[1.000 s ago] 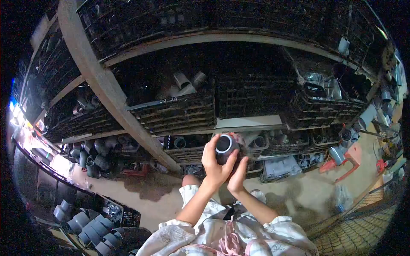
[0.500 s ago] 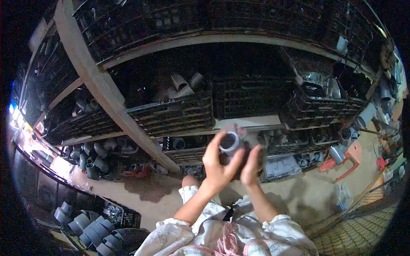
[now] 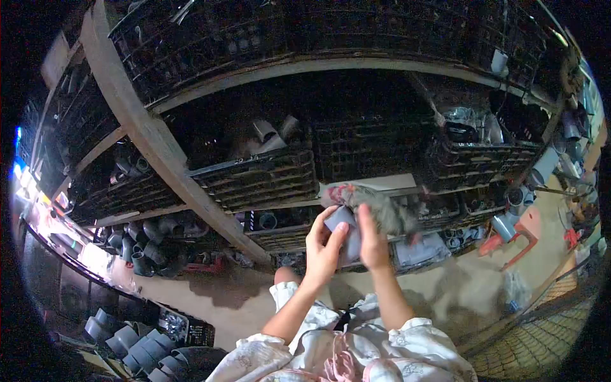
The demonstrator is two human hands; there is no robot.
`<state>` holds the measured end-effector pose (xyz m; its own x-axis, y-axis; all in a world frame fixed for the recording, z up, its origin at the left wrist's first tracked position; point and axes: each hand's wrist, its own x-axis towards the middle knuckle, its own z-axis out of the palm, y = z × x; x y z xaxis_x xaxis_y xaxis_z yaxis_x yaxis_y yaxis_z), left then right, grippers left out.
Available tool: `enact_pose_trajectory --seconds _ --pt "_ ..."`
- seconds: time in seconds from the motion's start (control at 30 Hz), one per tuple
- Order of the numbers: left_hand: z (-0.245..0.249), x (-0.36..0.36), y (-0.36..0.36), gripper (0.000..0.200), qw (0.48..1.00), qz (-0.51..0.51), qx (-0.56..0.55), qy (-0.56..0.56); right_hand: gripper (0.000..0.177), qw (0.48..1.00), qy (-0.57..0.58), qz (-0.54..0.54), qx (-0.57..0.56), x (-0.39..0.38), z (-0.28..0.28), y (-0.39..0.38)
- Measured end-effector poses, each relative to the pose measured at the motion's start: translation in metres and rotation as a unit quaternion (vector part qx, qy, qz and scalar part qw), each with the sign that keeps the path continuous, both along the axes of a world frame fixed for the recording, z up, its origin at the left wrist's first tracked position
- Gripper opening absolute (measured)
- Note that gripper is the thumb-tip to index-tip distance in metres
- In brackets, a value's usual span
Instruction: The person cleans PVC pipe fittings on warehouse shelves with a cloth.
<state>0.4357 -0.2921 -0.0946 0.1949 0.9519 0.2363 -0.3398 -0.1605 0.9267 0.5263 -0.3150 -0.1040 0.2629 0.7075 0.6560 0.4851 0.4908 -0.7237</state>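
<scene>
Between my hands is a grey plastic pipe fitting [image 3: 339, 219], with my left hand [image 3: 323, 249] closed around its left side and the thumb across the front. My right hand [image 3: 374, 245] is against the fitting's right side, its fingers pointing up. A greyish rag [image 3: 388, 213] with red patches spreads behind and beyond my right hand, blurred by motion. It looks gripped in that hand, though the fingers behind it are hidden. The fitting's lower part is partly covered by my hands.
Black crates [image 3: 261, 175] with pipe fittings fill the wooden shelves ahead. A red plastic stool [image 3: 525, 226] stands on the floor at right. Many grey fittings [image 3: 149, 347] lie at lower left, beside a small black crate [image 3: 200, 332]. Netting [image 3: 528, 350] borders the lower right.
The fitting has turned, so its round opening no longer faces me and its side shows. The rag has swung out to the right and spread wider behind my right hand.
</scene>
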Motion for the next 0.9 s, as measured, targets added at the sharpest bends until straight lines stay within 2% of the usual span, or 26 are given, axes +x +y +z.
enact_pose_trajectory --seconds 0.03,0.07,0.1,0.13,0.17,0.23,0.3,0.33,0.4,0.43,0.47,0.5,0.53,0.57,0.63,0.67,0.7,0.77,0.8,0.87,0.9 --pt "0.004 -0.003 0.001 0.029 0.999 -0.011 -0.032 -0.013 0.039 0.885 0.395 0.135 -0.209 0.005 0.009 0.007" --pt "0.012 -0.007 -0.001 0.030 0.994 -0.047 -0.059 -0.075 0.041 0.901 0.386 0.128 -0.149 -0.009 -0.004 0.004" --pt "0.008 -0.004 0.004 0.028 0.984 -0.038 -0.108 -0.133 0.042 0.916 0.373 0.120 -0.088 -0.024 -0.017 0.001" --pt "0.012 -0.004 0.007 0.028 0.989 -0.018 -0.084 -0.117 0.046 0.985 0.170 0.042 -0.001 -0.030 -0.010 -0.003" --pt "0.016 -0.006 0.010 0.028 0.993 0.004 -0.059 -0.101 0.051 0.995 -0.044 -0.039 0.086 -0.033 -0.003 -0.007" --pt "0.017 -0.008 0.013 0.028 0.999 -0.004 -0.038 0.003 0.046 0.987 -0.137 -0.032 0.082 -0.028 -0.005 -0.007" --pt "-0.005 -0.001 0.016 0.026 0.998 -0.034 0.044 0.002 0.042 0.970 -0.225 -0.025 0.083 -0.020 -0.009 -0.002" --pt "-0.010 -0.004 0.013 0.028 0.994 -0.073 0.054 -0.053 0.042 0.969 -0.229 -0.021 0.086 -0.014 -0.011 -0.001" --pt "-0.006 -0.007 0.015 0.031 0.990 -0.115 -0.061 -0.059 0.044 0.975 -0.200 -0.012 0.096 0.001 -0.007 0.003" --pt "-0.001 -0.007 0.015 0.032 0.982 -0.135 -0.120 -0.062 0.046 0.995 -0.096 0.035 0.021 -0.001 -0.002 0.001" --pt "0.003 -0.008 0.014 0.038 0.983 -0.130 -0.120 -0.057 0.048 0.996 0.031 0.075 -0.047 -0.004 0.006 -0.002" --pt "0.007 -0.006 0.015 0.039 0.969 -0.140 -0.170 -0.112 0.049 0.978 0.157 0.093 -0.100 -0.007 0.017 -0.005" --pt "0.011 -0.004 0.018 0.040 0.950 -0.149 -0.218 -0.167 0.046 0.998 0.052 0.038 -0.018 -0.017 -0.006 -0.003" --pt "0.012 -0.002 0.018 0.041 0.925 -0.157 -0.267 -0.220 0.045 0.999 -0.037 0.035 -0.016 -0.018 -0.014 -0.004" --pt "0.007 -0.004 0.017 0.042 0.971 -0.113 -0.126 -0.167 0.043 0.978 -0.206 0.025 0.011 -0.020 -0.029 -0.004" --pt "-0.015 -0.006 0.027 0.043 0.993 -0.022 0.091 0.074 0.043 0.974 -0.214 0.046 -0.053 -0.017 -0.032 -0.006" --pt "-0.028 -0.005 0.032 0.041 0.996 -0.078 0.001 0.035 0.042 0.966 -0.220 0.066 -0.116 -0.013 -0.034 -0.006" --pt "-0.056 -0.004 0.042 0.038 0.968 -0.152 -0.196 -0.045 0.041 0.937 -0.226 0.106 -0.244 -0.007 -0.039 -0.009" --pt "-0.063 -0.004 0.041 0.037 0.961 -0.140 -0.217 -0.098 0.047 0.949 -0.206 0.112 -0.213 -0.003 -0.040 -0.003" --pt "-0.010 -0.002 0.017 0.039 0.945 -0.162 -0.236 -0.160 0.058 0.966 -0.167 0.127 -0.149 0.004 -0.042 0.009" --pt "-0.007 -0.003 0.018 0.041 0.936 -0.154 -0.267 -0.169 0.054 0.980 -0.162 0.078 -0.082 -0.003 -0.040 0.005"
